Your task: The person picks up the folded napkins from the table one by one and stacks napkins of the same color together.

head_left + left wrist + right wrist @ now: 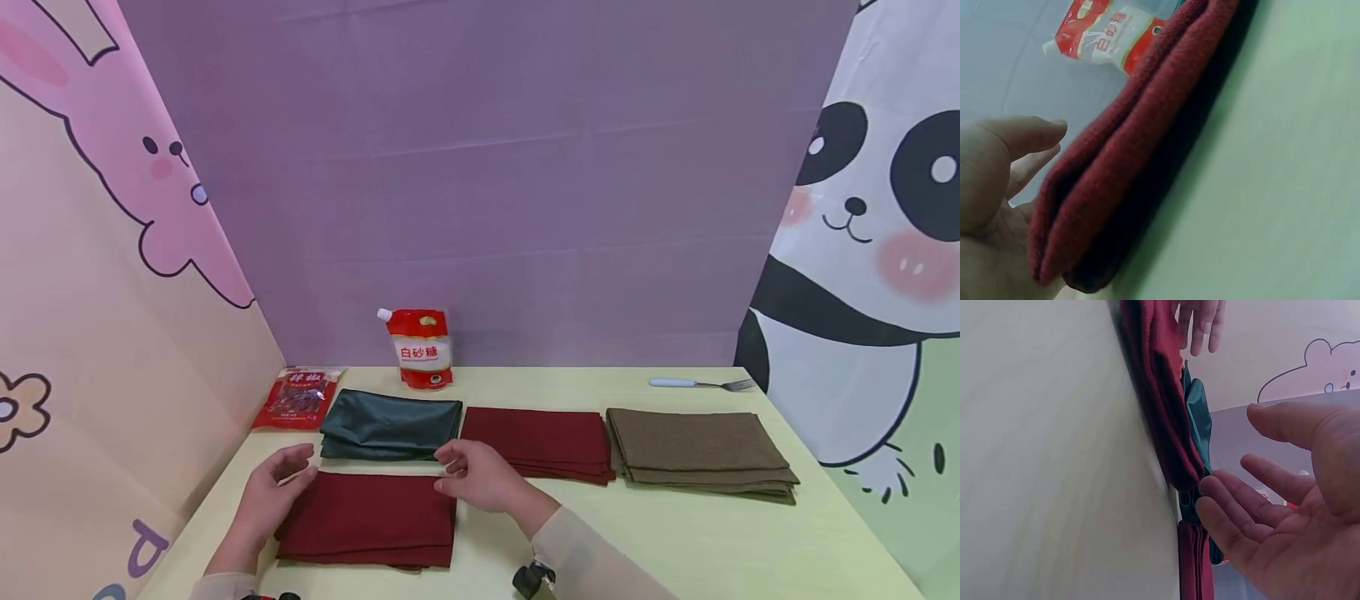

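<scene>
A folded dark red cloth [367,518] lies flat at the front left of the table, its layers stacked. My left hand [272,493] is at its left edge, fingers relaxed and slightly bent. At the upper right corner is my right hand [480,475], thumb and fingers apart. In the left wrist view the cloth's folded edge [1122,137] runs beside the left palm, and nothing is gripped. The right wrist view shows the right hand [1285,512] with loose fingers, fingertips right by the cloth's corner [1188,475]. Behind this cloth lies a folded dark green cloth [393,427].
Another folded red cloth [543,437] and a folded brown cloth [701,446] lie to the right. At the back stand a white-capped sugar pouch [422,350] and, to its left, a red packet [300,398] lying down. A fork [697,384] rests at the back right.
</scene>
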The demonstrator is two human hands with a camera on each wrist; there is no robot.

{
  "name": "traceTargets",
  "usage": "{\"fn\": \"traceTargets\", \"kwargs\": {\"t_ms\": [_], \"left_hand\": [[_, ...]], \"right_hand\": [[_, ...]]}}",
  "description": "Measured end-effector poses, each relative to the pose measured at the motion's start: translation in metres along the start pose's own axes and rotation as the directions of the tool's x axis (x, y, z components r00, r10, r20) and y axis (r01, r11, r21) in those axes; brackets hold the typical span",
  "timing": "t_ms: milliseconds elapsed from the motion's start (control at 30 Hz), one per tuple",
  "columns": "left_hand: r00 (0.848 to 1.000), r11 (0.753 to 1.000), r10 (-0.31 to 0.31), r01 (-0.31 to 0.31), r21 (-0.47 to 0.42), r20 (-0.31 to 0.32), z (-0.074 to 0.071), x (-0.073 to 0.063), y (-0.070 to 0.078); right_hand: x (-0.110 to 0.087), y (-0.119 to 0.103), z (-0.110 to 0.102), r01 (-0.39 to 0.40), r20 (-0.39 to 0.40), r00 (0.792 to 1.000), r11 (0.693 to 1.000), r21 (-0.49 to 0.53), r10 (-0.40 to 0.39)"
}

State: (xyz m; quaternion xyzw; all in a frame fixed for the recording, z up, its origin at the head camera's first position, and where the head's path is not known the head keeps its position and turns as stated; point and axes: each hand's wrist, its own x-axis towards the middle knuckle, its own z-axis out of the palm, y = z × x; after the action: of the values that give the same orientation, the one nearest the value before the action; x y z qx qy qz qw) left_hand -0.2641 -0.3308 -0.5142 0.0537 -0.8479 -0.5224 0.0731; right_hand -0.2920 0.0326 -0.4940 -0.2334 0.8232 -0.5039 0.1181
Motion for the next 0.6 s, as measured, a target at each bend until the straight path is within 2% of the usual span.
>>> {"fn": "traceTargets", "kwargs": {"t_ms": [233,433,600], "left_hand": [[1.000,0.999,0.008,-0.008,-0.034,0.009,0.001,-0.004,-0.005],[1.000,1.000,-0.007,0.007,-0.030,0.021,0.000,-0.002,-0.010],[1.000,1.000,0.019,-0.018,-0.026,0.016,0.000,-0.001,-0.014]], "right_hand": [[-0.002,0.001,0.001,-0.009,-0.004,1.000,0.998,-0.055,0.009],[-0.001,0.004,0.001,-0.006,0.016,1.000,0.996,-0.091,0.008],[-0.001,0.006,0.001,-0.006,0.026,1.000,0.994,-0.109,0.009]]}}
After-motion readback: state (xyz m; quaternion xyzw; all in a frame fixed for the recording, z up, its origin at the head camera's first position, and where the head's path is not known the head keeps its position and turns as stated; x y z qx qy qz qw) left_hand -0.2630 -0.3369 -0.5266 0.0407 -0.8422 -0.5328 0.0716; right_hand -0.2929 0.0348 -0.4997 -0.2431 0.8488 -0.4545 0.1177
